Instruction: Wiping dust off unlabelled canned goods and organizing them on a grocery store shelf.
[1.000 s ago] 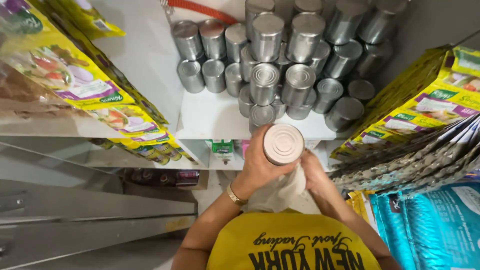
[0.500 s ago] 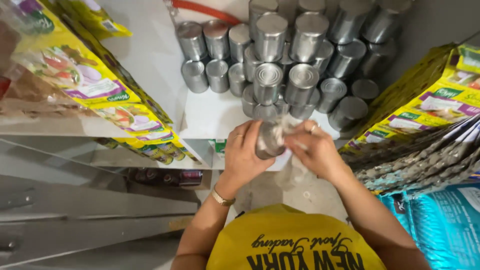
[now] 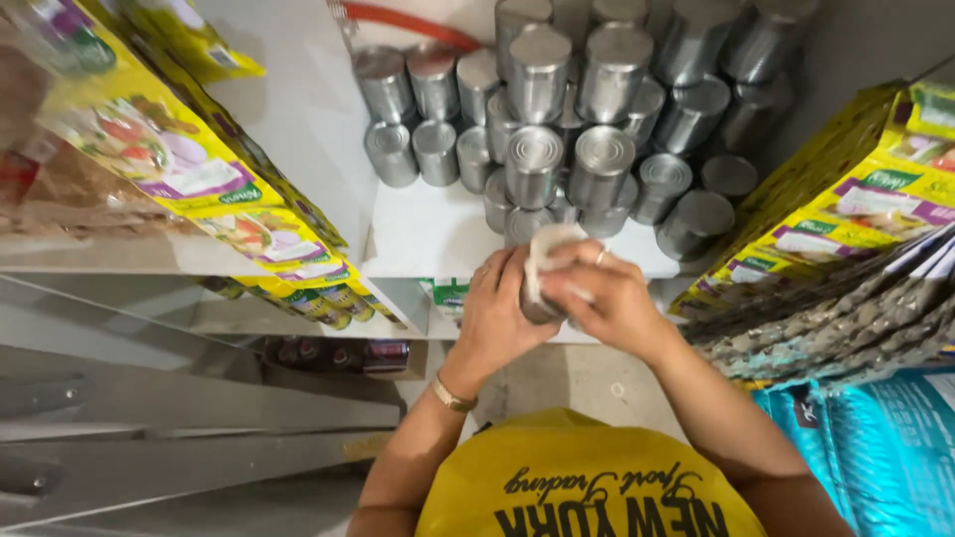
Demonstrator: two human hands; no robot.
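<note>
Silver tin can (image 3: 538, 298), mostly hidden, sits w/ both sets of fingers wrapped round it: left hand (image 3: 500, 316) cups its side, right hand (image 3: 604, 298) presses a white cloth (image 3: 544, 251) over its top. Held just above white shelf (image 3: 428, 231) edge, in front of stacked unlabelled cans (image 3: 567, 119). Yellow packets (image 3: 189, 174) flank left.

Stacked silver tins (image 3: 587, 109) crowd the white shelf (image 3: 428, 234); yellow packets (image 3: 189, 169) left; teal sacks (image 3: 885, 457) right.

Stacked tins (image 3: 587, 129) block shelf (image 3: 428, 234) rear; front bare.
</note>
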